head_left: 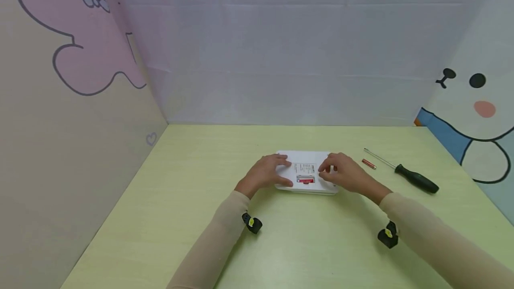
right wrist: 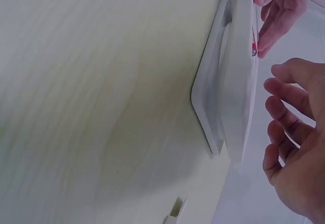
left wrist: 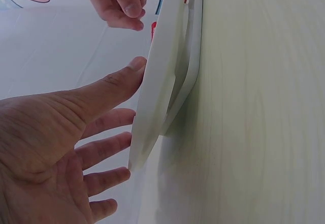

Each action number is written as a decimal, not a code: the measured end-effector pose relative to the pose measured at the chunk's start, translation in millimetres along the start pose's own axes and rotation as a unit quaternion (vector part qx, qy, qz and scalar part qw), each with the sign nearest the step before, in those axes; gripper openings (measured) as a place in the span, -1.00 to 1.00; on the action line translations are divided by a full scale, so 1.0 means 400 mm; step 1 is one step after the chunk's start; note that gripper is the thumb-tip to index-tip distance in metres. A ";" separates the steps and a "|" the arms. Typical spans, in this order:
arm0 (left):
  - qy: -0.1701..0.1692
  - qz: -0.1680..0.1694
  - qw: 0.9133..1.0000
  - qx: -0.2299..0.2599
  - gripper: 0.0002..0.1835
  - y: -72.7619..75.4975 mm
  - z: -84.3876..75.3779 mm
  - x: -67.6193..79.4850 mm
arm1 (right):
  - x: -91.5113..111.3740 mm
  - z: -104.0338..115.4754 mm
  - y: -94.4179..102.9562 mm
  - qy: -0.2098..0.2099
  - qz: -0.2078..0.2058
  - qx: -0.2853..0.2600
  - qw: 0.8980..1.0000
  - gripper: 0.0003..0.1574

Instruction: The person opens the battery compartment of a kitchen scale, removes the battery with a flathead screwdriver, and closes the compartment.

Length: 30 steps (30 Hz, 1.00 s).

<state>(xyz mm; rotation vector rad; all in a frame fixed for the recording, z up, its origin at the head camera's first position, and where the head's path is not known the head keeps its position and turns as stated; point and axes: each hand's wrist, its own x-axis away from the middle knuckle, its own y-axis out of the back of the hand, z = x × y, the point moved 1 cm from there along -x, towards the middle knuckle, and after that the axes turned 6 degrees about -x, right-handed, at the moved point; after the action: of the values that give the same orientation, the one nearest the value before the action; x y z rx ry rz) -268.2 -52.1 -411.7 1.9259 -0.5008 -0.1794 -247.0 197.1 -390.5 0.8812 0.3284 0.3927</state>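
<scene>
A flat white device, with a printed label and an uncovered battery compartment, lies on the table. A red battery sits in that compartment. My left hand rests on the device's left part, thumb and fingers spread and straight, with fingertips touching it in the left wrist view. Over the device's right part hovers my right hand. Its fingers are loosely bent, with a gap between thumb and fingertips, and nothing shows between them. The right wrist view shows them apart from the device.
Right of the device, a second battery lies on the table. Beside it is a screwdriver with a black handle. A small white piece shows at the bottom of the right wrist view. Walls border the table behind and at both sides.
</scene>
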 end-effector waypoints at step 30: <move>-0.009 0.002 1.000 -0.012 -0.30 0.006 -0.001 0.004 | -0.032 0.029 -0.043 0.050 0.077 0.049 0.995 -0.90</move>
<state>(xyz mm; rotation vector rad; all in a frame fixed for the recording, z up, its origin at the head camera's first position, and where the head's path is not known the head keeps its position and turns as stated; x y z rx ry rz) -267.0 -53.2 -409.1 1.9019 -0.5115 -0.1989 -249.8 173.5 -395.8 0.9888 0.3767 0.5681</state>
